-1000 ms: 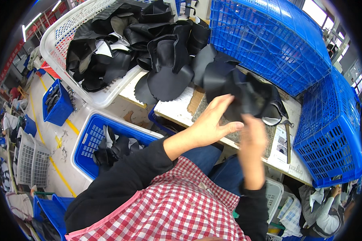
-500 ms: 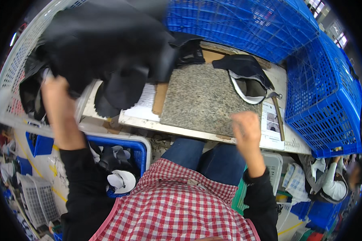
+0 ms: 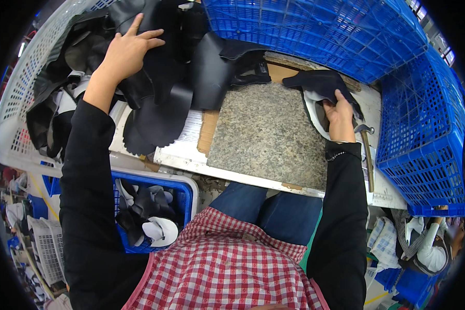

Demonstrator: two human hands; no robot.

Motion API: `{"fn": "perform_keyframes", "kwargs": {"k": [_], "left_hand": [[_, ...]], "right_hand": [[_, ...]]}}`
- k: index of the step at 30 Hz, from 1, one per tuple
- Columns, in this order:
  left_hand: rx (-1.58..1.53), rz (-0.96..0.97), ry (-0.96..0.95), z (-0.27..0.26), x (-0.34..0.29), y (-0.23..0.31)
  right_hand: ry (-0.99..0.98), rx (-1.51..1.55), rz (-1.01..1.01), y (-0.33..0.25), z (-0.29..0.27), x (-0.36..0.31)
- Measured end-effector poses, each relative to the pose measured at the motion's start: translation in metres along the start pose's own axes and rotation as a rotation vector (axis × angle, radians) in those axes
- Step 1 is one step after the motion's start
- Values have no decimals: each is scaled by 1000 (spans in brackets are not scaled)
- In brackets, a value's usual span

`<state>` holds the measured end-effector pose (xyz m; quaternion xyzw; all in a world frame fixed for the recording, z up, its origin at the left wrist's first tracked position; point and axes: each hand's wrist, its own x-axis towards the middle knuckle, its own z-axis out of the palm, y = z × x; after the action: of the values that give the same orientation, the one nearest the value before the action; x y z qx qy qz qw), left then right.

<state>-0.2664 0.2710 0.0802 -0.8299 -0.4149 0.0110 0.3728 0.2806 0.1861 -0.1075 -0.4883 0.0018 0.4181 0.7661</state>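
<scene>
With fingers spread, my left hand (image 3: 126,54) rests on black leather pieces (image 3: 160,67) heaped at the far left, partly over the white basket. My right hand (image 3: 340,118) grips the edge of a dark shoe upper (image 3: 318,82) with a white lining; the thumb lies on the outer side, and the other fingers are partly hidden at its opening. That upper lies at the far right corner of a speckled stone slab (image 3: 263,134). A hammer (image 3: 367,157) lies just right of my right wrist.
Blue plastic crates (image 3: 315,31) wall the table at the back and right. A white perforated basket (image 3: 15,121) holding dark pieces stands at left. Below it, a blue-lined bin (image 3: 191,199) contains black and white shoe parts. Another person (image 3: 430,240) sits at far right.
My left hand has gone from the basket's near side up onto the leather, which has settled from a blur. My right hand has moved forward from the slab's front edge and taken hold of the upper.
</scene>
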Motion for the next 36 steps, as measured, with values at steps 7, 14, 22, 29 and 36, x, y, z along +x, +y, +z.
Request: {"fn": "perform_keyframes", "kwargs": {"k": [7, 14, 22, 29, 36], "left_hand": [[-787, -123, 484, -38, -35, -27], [-1280, 8, 263, -110, -24, 168], [-2151, -37, -198, -190, -61, 264], [-1790, -100, 143, -156, -96, 261], [-1905, -105, 117, -146, -118, 260]], "right_hand": [[-237, -208, -614, 20, -60, -104], [-472, -778, -983, 73, -115, -214], [-723, -1198, -1115, 57, -108, -235], [-574, -1370, -696, -13, -172, -244], [-576, -1253, -1479, 3, -164, -294]]}}
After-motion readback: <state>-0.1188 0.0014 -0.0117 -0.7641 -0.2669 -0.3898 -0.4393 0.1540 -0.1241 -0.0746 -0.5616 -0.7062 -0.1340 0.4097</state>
